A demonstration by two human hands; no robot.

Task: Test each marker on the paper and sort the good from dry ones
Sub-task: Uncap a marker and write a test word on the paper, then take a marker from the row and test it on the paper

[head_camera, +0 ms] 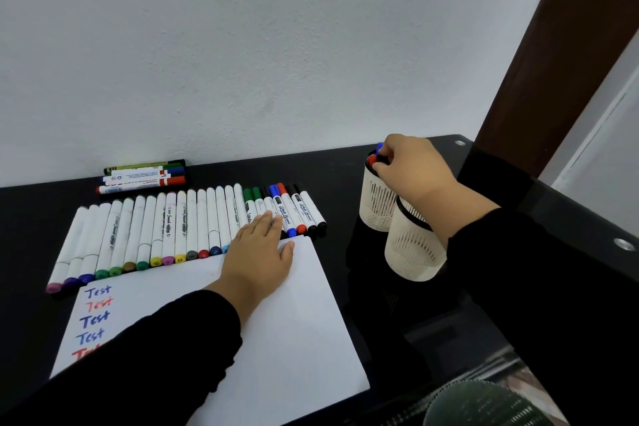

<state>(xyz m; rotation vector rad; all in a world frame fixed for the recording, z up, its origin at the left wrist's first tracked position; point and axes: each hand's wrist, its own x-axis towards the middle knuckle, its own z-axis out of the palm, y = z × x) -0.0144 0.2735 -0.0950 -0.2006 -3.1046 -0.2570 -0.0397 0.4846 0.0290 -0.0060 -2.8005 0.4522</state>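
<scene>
A white sheet of paper (294, 315) lies on the black table, with "Test" written several times in blue and red down its left side. My left hand (259, 252) rests flat on the paper's top edge, fingertips touching the marker row. A long row of white markers (162, 232) with coloured caps lies behind the paper, ending in several whiteboard markers (294, 211). My right hand (411, 169) is over the far white mesh cup (377, 204), fingers pinching a marker there beside blue and red caps (375, 156). A second mesh cup (411, 249) stands nearer.
Three larger markers (145, 176) lie stacked near the wall at the back left. A dark green mesh cup (484, 405) shows at the bottom right. The glass table edge with metal fittings (624, 244) runs along the right, next to a brown door frame.
</scene>
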